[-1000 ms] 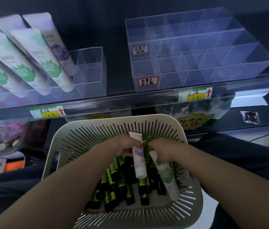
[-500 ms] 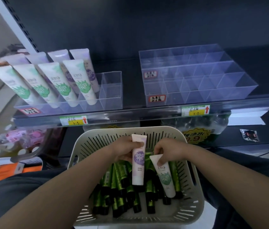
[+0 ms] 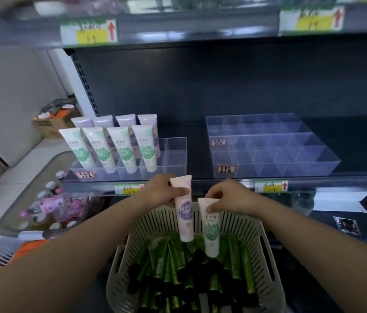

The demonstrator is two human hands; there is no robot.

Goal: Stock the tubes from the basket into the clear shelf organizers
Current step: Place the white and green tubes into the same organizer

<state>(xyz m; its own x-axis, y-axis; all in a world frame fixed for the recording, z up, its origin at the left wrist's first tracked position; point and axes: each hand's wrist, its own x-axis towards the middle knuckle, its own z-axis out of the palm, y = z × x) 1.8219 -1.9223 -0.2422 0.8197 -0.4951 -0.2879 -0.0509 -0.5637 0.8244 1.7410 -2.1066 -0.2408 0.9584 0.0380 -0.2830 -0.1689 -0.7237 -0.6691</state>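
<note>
left hand (image 3: 162,192): thumb and fingers pinch the flat crimped end of the purple tube (image 3: 184,213), so it hangs cap-down, same way up as the stocked ones.
right hand (image 3: 230,199): same deal, pinching the crimp of the green-leaf tube (image 3: 210,231), cap down, just beside the purple one.
both tubes: held above the basket (image 3: 119,263), below the shelf edge, not in any slot yet.
basket load: heap of dark green tubes (image 3: 171,267) with black caps.
left organizer (image 3: 174,154): green-leaf row in front, purple row behind, right-end slots empty. My guess is these two go there.
right organizer (image 3: 275,150): every compartment empty, probably meant for the dark green lot.
</note>
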